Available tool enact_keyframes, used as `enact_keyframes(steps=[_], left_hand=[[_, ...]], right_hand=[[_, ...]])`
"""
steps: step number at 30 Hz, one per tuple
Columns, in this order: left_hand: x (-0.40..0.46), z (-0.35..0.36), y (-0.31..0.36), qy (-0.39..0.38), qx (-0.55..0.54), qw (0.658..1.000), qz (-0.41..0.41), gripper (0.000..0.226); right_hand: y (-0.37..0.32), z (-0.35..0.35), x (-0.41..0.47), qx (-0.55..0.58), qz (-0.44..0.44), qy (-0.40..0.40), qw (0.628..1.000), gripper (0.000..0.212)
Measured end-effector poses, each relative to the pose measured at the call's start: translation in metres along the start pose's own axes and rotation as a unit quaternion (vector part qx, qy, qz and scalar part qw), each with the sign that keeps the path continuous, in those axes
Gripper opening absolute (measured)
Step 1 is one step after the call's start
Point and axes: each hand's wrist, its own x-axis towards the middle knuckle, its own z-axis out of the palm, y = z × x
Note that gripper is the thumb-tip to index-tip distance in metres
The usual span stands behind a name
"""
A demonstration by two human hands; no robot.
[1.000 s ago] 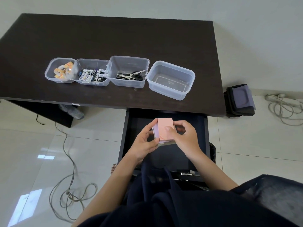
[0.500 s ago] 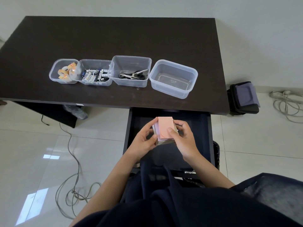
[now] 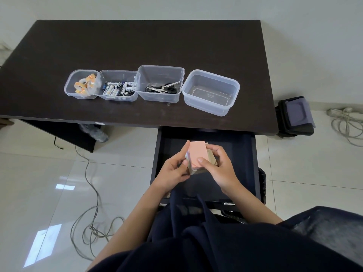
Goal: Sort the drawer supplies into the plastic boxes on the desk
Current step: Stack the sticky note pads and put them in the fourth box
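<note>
A stack of sticky-note pads [image 3: 197, 154], pink on top, is held over the open dark drawer [image 3: 243, 154]. My left hand [image 3: 172, 171] grips its left side and my right hand [image 3: 218, 167] grips its right side, thumb on the pink top. On the desk [image 3: 137, 44] stand clear plastic boxes in a row: one with tape rolls [image 3: 67, 89], one with batteries [image 3: 117, 74], one with scissors [image 3: 161, 68], and an empty one [image 3: 211, 75] at the right.
A black bag [image 3: 294, 116] stands on the floor right of the desk. A white cable and power strip [image 3: 345, 122] lie at far right. Another cable [image 3: 92, 193] snakes across the tiled floor at left. My dark clothing [image 3: 216, 242] fills the bottom of the view.
The stack has tilted a little in my hands, showing more of its side. The view has shifted slightly. Both hands stay over the drawer.
</note>
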Motion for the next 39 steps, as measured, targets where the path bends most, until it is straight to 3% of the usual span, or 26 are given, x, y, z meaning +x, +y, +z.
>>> enact_keyframes(steps=[7, 16, 21, 25, 30, 34, 39], left_hand=[[0.002, 0.005, 0.001, 0.021, -0.008, 1.000, -0.006, 0.040], [0.008, 0.012, -0.002, 0.071, -0.017, 0.997, 0.009, 0.042], [0.011, 0.012, -0.008, 0.121, -0.054, 0.991, -0.015, 0.045], [0.011, 0.007, -0.016, 0.166, -0.076, 0.982, -0.040, 0.045], [0.004, -0.006, -0.032, 0.212, -0.061, 0.973, -0.076, 0.040], [-0.004, -0.016, -0.038, 0.257, -0.080, 0.958, -0.102, 0.042], [-0.011, -0.033, -0.043, 0.276, -0.074, 0.952, -0.111, 0.041]], right_hand=[[0.003, -0.004, 0.001, -0.033, 0.003, -0.009, 0.999, 0.049], [0.008, -0.008, 0.004, -0.034, 0.002, -0.016, 0.999, 0.048], [0.015, -0.006, 0.007, -0.025, 0.006, -0.039, 0.999, 0.040], [0.024, -0.004, 0.013, 0.011, 0.036, -0.055, 0.998, 0.021], [0.054, -0.008, 0.035, -0.033, 0.104, 0.046, 0.993, 0.013], [0.084, -0.016, 0.060, -0.105, 0.152, 0.113, 0.976, 0.029], [0.099, -0.022, 0.090, -0.228, 0.149, 0.074, 0.959, 0.060]])
